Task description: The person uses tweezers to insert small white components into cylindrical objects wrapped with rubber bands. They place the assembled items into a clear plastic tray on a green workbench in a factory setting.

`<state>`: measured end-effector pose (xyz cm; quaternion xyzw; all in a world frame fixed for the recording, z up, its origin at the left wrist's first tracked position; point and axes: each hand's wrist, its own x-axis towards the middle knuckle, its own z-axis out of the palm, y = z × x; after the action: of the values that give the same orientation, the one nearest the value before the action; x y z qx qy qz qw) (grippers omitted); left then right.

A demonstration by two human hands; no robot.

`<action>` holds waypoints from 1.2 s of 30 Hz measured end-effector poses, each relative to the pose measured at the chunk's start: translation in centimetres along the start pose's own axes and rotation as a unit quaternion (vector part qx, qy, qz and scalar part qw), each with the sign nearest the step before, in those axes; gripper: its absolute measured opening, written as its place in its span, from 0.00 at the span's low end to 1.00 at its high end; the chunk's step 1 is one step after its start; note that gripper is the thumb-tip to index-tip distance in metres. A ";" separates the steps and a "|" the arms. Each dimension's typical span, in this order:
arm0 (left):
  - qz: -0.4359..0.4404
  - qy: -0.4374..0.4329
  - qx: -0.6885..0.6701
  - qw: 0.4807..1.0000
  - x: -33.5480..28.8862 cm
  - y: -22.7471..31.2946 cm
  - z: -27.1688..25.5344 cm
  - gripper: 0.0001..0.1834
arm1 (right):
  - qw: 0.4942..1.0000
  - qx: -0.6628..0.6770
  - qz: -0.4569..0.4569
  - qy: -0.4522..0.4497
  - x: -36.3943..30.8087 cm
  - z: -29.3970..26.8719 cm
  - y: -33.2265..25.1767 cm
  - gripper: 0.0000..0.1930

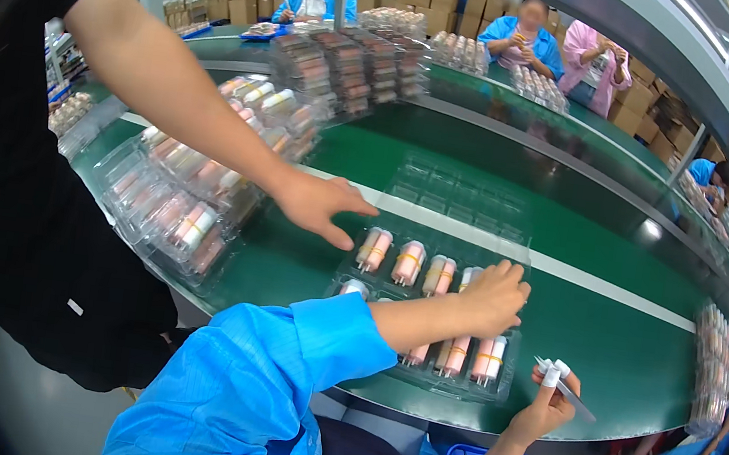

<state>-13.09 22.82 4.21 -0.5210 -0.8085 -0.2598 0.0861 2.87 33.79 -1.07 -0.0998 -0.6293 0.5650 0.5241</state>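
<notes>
A clear plastic blister tray (pixel 506 372) lies on the green belt, holding pink-and-white tube bundles (pixel 408 263) tied with yellow bands, with metal prongs at their lower ends. My left hand (pixel 496 300) reaches across it to the far right pocket; its fingers are curled and hide whatever they grip. Off the tray's right edge, my right hand (pixel 550 405) is closed around small white cylinders (pixel 554 373) and a thin, pointed flat tool, perhaps tweezers. A co-worker's bare hand (pixel 323 209), fingers spread, hovers by the tray's far left corner.
Stacked filled trays (pixel 184 214) stand at left under the co-worker's arm; taller stacks (pixel 348 66) rise behind. The clear lid (pixel 460 194) extends behind the tray across a white belt stripe (pixel 611 294). More stacks (pixel 711 370) stand at right. Several people work across the belt.
</notes>
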 end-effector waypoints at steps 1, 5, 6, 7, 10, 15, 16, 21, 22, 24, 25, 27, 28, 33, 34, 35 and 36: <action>0.005 -0.003 -0.001 1.000 -0.3 0.7 -0.4 0.22 | 1.000 -0.005 0.001 0.000 0.0 -0.1 -0.1 0.08; 0.088 0.032 0.024 0.995 -2.5 2.3 -2.0 0.22 | 1.000 0.009 0.025 -0.003 0.1 -0.3 -0.2 0.08; 0.082 0.020 0.034 0.996 -3.7 3.2 -3.3 0.21 | 0.999 0.013 0.033 -0.008 0.0 -0.1 -0.2 0.08; 0.081 0.003 0.015 0.997 -4.7 3.7 -3.8 0.22 | 0.999 0.019 0.028 -0.002 0.0 -0.1 -0.1 0.08; 0.084 -0.046 -0.023 0.995 -7.1 5.1 -5.2 0.23 | 0.999 0.051 0.011 -0.003 0.0 0.1 0.1 0.08; 0.096 -0.047 -0.028 0.994 -8.7 6.0 -4.9 0.22 | 0.998 0.049 0.029 -0.010 0.1 0.1 -0.3 0.08; 0.086 -0.047 -0.030 0.995 -8.4 5.8 -5.1 0.22 | 0.998 0.047 0.030 -0.012 0.2 0.0 -0.4 0.08; 0.010 -0.045 -0.020 0.999 -5.8 2.8 -4.2 0.24 | 0.998 0.051 0.029 -0.020 0.1 -0.1 -0.4 0.08; -0.009 -0.048 -0.011 0.999 -5.1 2.1 -3.9 0.25 | 0.998 0.048 0.030 -0.021 0.2 -0.1 -0.4 0.08; -0.055 -0.085 0.014 0.995 -3.7 1.1 -3.7 0.27 | 0.998 0.042 0.031 -0.023 0.3 -0.2 -0.3 0.09; -0.079 -0.103 0.027 0.991 -3.2 0.7 -3.5 0.28 | 0.999 0.035 0.026 -0.023 0.3 -0.2 -0.3 0.08; -0.083 -0.096 0.035 0.991 -2.6 -0.1 -2.7 0.31 | 0.999 0.021 0.017 -0.027 0.3 0.0 -0.2 0.08; -0.088 -0.090 0.042 0.991 -2.5 -0.4 -2.6 0.32 | 0.999 0.025 0.028 -0.016 0.3 0.0 -0.2 0.08; -0.074 -0.055 0.042 0.995 -1.3 -0.2 -0.8 0.36 | 0.999 0.024 0.043 0.007 0.0 -0.1 0.0 0.09; -0.069 -0.056 0.050 0.995 -1.4 -0.2 -0.6 0.36 | 0.999 0.017 0.048 0.011 0.0 -0.1 -0.1 0.08; -0.073 -0.058 0.045 0.995 -1.4 -0.1 -0.5 0.36 | 0.999 0.017 0.044 0.007 0.0 -0.1 -0.3 0.08; -0.058 -0.035 0.044 0.997 -1.5 -0.2 0.0 0.35 | 0.999 0.011 0.042 0.004 0.0 -0.3 -0.2 0.07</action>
<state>-12.60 21.56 3.52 -0.4782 -0.8504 -0.2096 0.0654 3.19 33.88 -0.99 -0.1232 -0.6159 0.5932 0.5036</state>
